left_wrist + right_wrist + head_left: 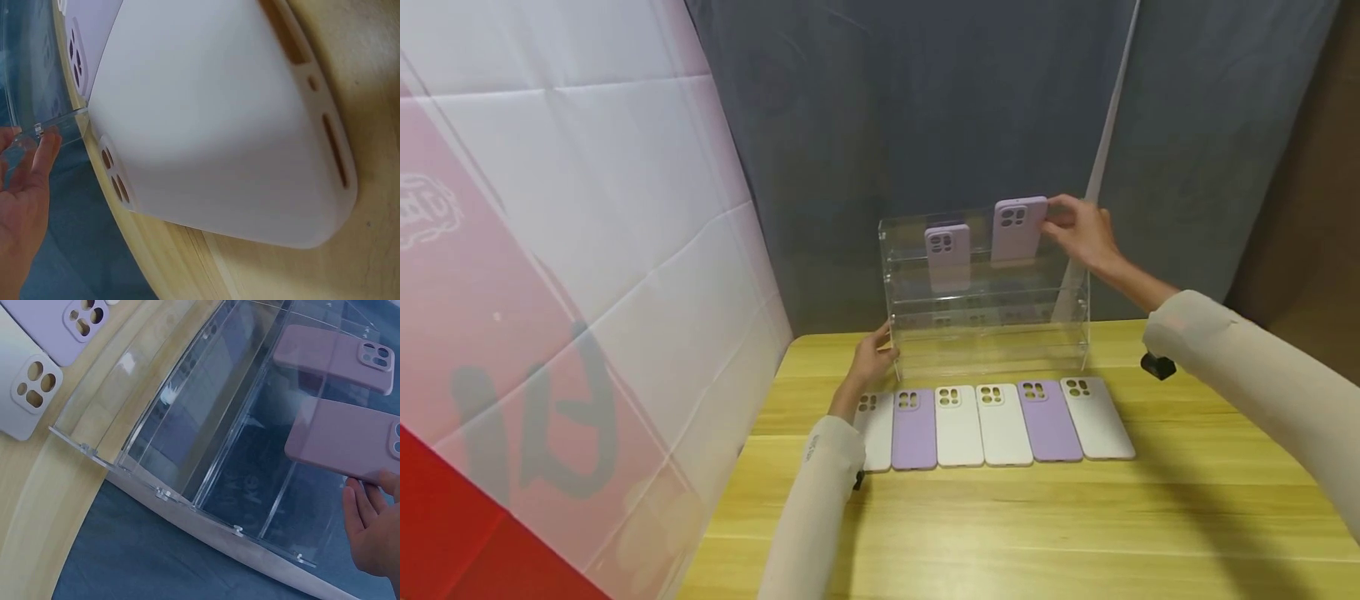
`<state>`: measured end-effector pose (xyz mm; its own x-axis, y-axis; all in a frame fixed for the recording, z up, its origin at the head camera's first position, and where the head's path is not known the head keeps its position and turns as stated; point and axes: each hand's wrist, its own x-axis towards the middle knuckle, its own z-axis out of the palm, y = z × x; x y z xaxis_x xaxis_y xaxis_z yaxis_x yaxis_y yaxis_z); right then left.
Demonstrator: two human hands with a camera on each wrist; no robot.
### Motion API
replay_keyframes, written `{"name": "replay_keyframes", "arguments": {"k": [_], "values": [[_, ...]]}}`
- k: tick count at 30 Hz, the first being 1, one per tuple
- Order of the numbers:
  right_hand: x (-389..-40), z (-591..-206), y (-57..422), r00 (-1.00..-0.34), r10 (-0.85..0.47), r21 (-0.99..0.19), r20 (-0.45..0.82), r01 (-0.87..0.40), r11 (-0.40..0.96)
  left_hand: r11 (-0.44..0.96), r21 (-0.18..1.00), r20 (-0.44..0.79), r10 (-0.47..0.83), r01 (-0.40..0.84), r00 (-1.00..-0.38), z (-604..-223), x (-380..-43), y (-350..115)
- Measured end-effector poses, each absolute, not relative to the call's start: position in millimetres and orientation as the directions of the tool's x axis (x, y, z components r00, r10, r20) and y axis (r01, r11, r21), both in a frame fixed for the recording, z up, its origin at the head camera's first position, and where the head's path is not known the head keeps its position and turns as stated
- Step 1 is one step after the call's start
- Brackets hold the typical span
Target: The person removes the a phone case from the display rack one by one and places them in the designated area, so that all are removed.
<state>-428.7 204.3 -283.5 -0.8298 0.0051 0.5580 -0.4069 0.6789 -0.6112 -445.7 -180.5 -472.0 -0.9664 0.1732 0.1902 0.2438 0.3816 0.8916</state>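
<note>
A clear acrylic tiered display rack (992, 295) stands at the back of the table. My left hand (872, 358) grips its lower left side edge, with thumb and fingers on either side of the panel in the left wrist view. My right hand (1084, 235) pinches the right edge of a lilac phone case (1018, 233) at the rack's top tier, camera cutouts upward. Another lilac phone case (950, 262) leans in the same tier, further left. In the right wrist view, the held phone case (344, 440) shows its lower part behind the clear front strip.
Before the rack, several phone cases lie side by side: white ones, such as the one at the right end (1097, 421), and lilac ones, such as the second from left (914, 433). A grey curtain (985, 100) hangs behind the wooden table (1000, 533); a printed white sheet (647, 192) hangs left.
</note>
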Motion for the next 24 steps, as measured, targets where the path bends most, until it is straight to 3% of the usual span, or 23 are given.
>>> {"name": "replay_keyframes", "arguments": {"k": [24], "values": [[-411, -271, 225, -0.817, -0.016, -0.582, 0.576, -0.424, 0.694, 0.396, 0.889, 0.176, 0.169, 0.23, -0.97, -468, -449, -188]]}}
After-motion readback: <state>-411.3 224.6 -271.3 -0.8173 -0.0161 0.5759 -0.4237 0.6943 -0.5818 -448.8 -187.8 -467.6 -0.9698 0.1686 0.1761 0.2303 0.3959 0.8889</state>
